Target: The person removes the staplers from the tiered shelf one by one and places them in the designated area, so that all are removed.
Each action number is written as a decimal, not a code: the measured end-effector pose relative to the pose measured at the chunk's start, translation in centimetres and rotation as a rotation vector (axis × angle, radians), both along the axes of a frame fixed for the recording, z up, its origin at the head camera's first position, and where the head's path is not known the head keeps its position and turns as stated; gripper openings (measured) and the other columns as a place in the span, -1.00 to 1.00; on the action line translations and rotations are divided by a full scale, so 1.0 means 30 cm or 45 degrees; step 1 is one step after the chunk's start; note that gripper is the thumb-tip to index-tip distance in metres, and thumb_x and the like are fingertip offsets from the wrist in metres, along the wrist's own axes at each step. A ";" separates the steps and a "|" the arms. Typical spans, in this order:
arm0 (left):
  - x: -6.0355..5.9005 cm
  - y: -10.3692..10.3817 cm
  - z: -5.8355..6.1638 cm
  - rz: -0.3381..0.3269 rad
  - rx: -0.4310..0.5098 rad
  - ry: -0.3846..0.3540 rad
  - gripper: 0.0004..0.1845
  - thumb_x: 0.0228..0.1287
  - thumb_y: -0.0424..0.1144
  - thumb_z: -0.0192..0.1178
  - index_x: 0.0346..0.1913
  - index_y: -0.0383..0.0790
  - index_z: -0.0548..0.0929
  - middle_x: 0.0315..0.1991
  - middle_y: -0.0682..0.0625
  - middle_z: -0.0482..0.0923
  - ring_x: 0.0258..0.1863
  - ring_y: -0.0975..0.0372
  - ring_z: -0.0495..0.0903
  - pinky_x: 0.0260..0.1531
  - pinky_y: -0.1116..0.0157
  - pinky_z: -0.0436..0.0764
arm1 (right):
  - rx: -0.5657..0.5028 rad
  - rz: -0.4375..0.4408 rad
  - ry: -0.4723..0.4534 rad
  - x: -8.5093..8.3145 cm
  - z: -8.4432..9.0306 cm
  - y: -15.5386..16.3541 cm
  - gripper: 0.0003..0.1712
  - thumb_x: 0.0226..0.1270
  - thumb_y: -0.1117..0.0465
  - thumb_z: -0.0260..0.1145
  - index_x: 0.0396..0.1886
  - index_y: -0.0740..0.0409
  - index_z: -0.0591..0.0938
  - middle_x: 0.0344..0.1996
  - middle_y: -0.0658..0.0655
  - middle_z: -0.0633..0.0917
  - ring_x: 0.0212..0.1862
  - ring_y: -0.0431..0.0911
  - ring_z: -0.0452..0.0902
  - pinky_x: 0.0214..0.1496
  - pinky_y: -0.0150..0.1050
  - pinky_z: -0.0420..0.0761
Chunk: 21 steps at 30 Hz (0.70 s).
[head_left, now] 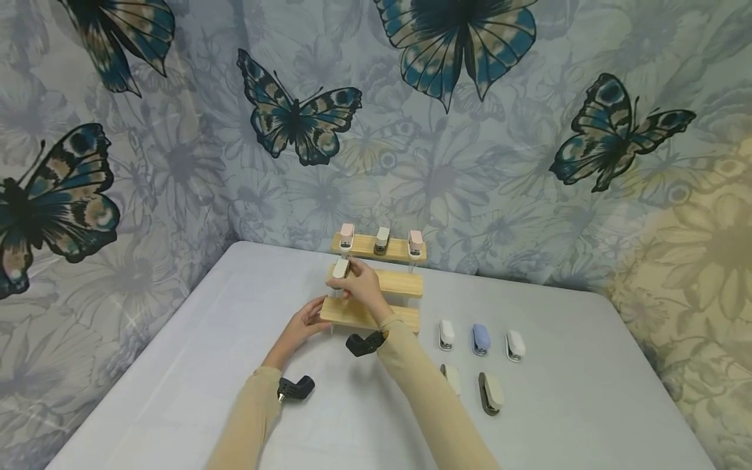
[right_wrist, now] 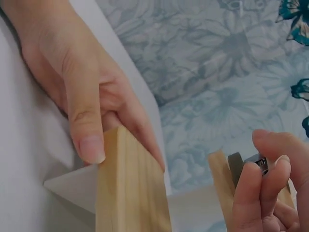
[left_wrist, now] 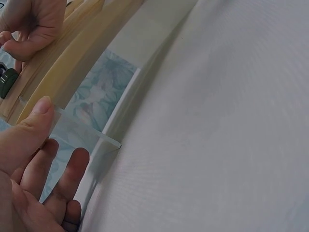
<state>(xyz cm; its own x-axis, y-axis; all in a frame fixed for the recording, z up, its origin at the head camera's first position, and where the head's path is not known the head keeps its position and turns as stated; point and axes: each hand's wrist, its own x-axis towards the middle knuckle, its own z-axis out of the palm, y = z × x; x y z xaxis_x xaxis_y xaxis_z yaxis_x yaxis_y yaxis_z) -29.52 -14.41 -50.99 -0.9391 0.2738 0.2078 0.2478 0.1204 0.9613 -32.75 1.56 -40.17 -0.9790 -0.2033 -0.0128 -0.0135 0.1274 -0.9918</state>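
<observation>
A three-tier display stand with wooden shelves [head_left: 367, 313] and clear supports [left_wrist: 87, 128] stands on the white table. My left hand [head_left: 307, 318] holds the left end of the lowest shelf [right_wrist: 140, 188], its thumb on the board's edge and its fingers around the end. Over the left end of the middle shelf [head_left: 399, 282], my right hand [head_left: 365, 286] pinches a small stapler [head_left: 341, 267] with a pale top. In the right wrist view, the right-hand fingers [right_wrist: 248, 193] partly hide this stapler. On the top shelf sit a pink stapler [head_left: 347, 236], a pale one [head_left: 382, 240] and another pink one [head_left: 415, 242].
Right of the stand, a white stapler [head_left: 446, 334], a blue stapler [head_left: 480, 339] and another white stapler [head_left: 515, 345] form a row on the table [head_left: 587, 391]. Nearer lie two cream staplers, one [head_left: 492, 393] in full view, the other [head_left: 451, 378] partly behind my right sleeve. Butterfly-patterned cloth [head_left: 470, 183] hangs behind.
</observation>
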 end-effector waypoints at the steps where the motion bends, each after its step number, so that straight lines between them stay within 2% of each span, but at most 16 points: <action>1: 0.000 0.001 -0.002 0.005 0.004 -0.002 -0.33 -0.16 -0.21 0.19 0.10 -0.07 0.15 0.04 0.01 0.19 -0.17 0.21 0.36 -0.17 0.25 0.30 | -0.022 -0.013 -0.034 -0.001 -0.003 0.002 -0.14 -0.34 0.16 0.37 0.09 0.04 0.21 0.02 0.02 0.28 -0.64 -0.03 0.45 -0.59 -0.31 0.48; 4: 0.001 0.001 -0.002 0.013 0.003 0.010 -0.33 -0.16 -0.22 0.19 0.10 -0.08 0.15 0.05 0.00 0.19 -0.17 0.21 0.36 -0.19 0.25 0.32 | -0.089 -0.030 -0.066 0.000 -0.007 0.006 -0.14 -0.38 0.20 0.39 0.07 0.04 0.24 0.00 0.02 0.31 -0.59 0.00 0.46 -0.57 -0.29 0.48; 6: 0.002 -0.003 0.000 0.011 0.003 0.020 -0.33 -0.15 -0.23 0.18 0.10 -0.08 0.15 0.05 -0.01 0.18 -0.17 0.20 0.36 -0.19 0.25 0.32 | -0.119 -0.020 -0.053 0.000 -0.016 0.010 -0.16 -0.40 0.19 0.39 0.05 0.05 0.27 -0.02 0.01 0.33 -0.59 -0.05 0.46 -0.55 -0.29 0.48; 10: -0.001 -0.014 0.002 -0.006 0.011 0.042 -0.34 -0.14 -0.24 0.17 0.10 -0.10 0.14 0.05 -0.03 0.17 -0.18 0.18 0.37 -0.20 0.24 0.32 | -0.168 0.058 -0.007 0.014 -0.018 0.037 -0.21 -0.36 0.20 0.38 0.03 0.07 0.28 -0.06 0.03 0.36 -0.60 -0.15 0.41 -0.55 -0.31 0.48; 14: -0.005 -0.015 -0.003 -0.024 0.035 0.040 -0.33 -0.14 -0.25 0.17 0.11 -0.09 0.14 0.05 -0.02 0.18 -0.18 0.18 0.37 -0.18 0.25 0.31 | -0.173 0.134 0.015 0.024 -0.034 0.086 -0.25 -0.31 0.22 0.36 0.02 -0.02 0.28 -0.09 -0.02 0.39 -0.62 -0.17 0.35 -0.55 -0.33 0.46; 18: -0.006 -0.010 -0.008 -0.043 0.039 0.029 -0.32 -0.14 -0.23 0.18 0.11 -0.12 0.13 0.06 -0.05 0.16 -0.16 0.16 0.35 -0.18 0.25 0.31 | -0.165 0.148 0.002 0.035 -0.042 0.130 -0.25 -0.31 0.26 0.36 0.01 -0.06 0.29 -0.05 -0.03 0.35 -0.61 -0.17 0.35 -0.55 -0.29 0.47; 21: -0.003 -0.008 -0.007 -0.020 0.027 0.023 -0.32 -0.16 -0.20 0.18 0.11 -0.12 0.14 0.06 -0.05 0.16 -0.16 0.17 0.35 -0.19 0.25 0.32 | -0.152 0.143 -0.023 0.048 -0.037 0.153 -0.23 -0.33 0.28 0.36 0.02 -0.05 0.29 -0.01 0.00 0.31 -0.61 -0.15 0.39 -0.56 -0.27 0.48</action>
